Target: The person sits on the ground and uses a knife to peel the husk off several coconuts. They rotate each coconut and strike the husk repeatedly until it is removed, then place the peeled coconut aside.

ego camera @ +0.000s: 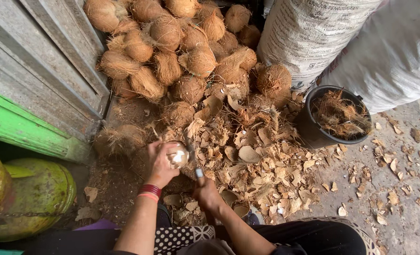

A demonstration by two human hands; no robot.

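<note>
The left hand (160, 163) cups a pale, partly peeled round coconut (177, 156), while the right hand (206, 192), just below-right, grips a metal blade (191, 151) angled up-left against it.

Heap of round, fibrous husked coconuts (172, 52): tan to rust brown. Partly peeled coconut (178, 156) in the left hand (159, 165): pale cream-white with brown patches. Litter of broken shell chips (262, 160): beige and light brown. Round plastic bucket (314, 132): black, with brown fibre inside. Woven sack (309, 33): white with dark print. Wooden board (16, 125): bright green. Wrist bands (149, 191): red. Cloth on the lap (177, 238): black with white dots.
</note>
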